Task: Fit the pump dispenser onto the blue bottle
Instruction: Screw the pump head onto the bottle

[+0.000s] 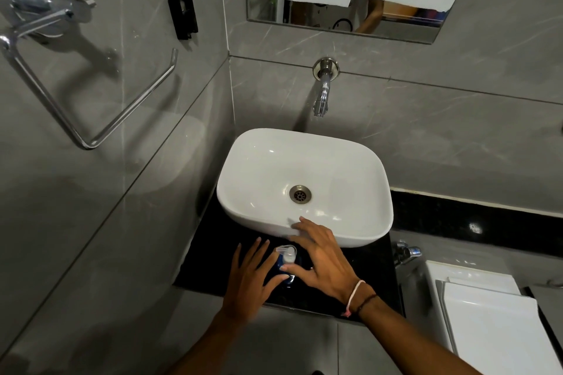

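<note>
- Standing low and centre in the frame, the blue bottle (286, 271) rests on the black table (213, 259) just before the white basin (304, 183).
- A clear pump dispenser (288, 253) sits on top of the bottle.
- Left hand (253, 277) and right hand (323, 265) flank it, fingers spread; each grip is released, though thumbs come close.
- Likely light, smooth plastic and easily tipped; best held round the body while turning the collar.

- A bathroom is shown, walled in grey tile.
- A white basin (304, 179) is set on a black counter (210, 256).
- A wall tap (322, 94), mirror (344, 20) and chrome towel ring (91, 100) are mounted around it.
</note>
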